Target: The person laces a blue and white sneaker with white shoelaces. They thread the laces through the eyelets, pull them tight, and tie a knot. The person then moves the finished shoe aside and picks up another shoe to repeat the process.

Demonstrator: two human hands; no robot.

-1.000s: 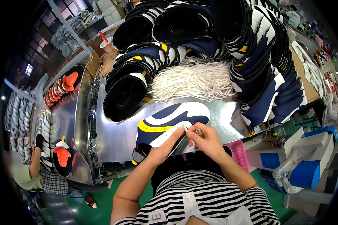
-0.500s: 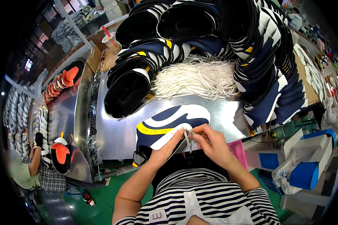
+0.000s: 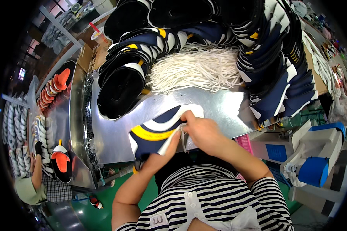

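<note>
A navy, white and yellow shoe upper is held tilted over the near edge of the metal table. My left hand grips its near edge, closed around it from below. My right hand is closed at the upper's right part, its finger and thumb pinching the white edge. Between the two hands a thin white shoelace hangs down from the upper. The palm side of my right hand is hidden, so I cannot tell whether lace also lies in it.
Behind the work lies a heap of white shoelaces. Nested shoe uppers curve round it at left and right. A drink cup stands far left. Beyond a metal partition, a co-worker handles other uppers. Grey and blue equipment stands right.
My right hand has come from picking at the lace to pinching the upper's edge, back of the hand now upward. The upper has turned and tilted. The whole view has shifted slightly.
</note>
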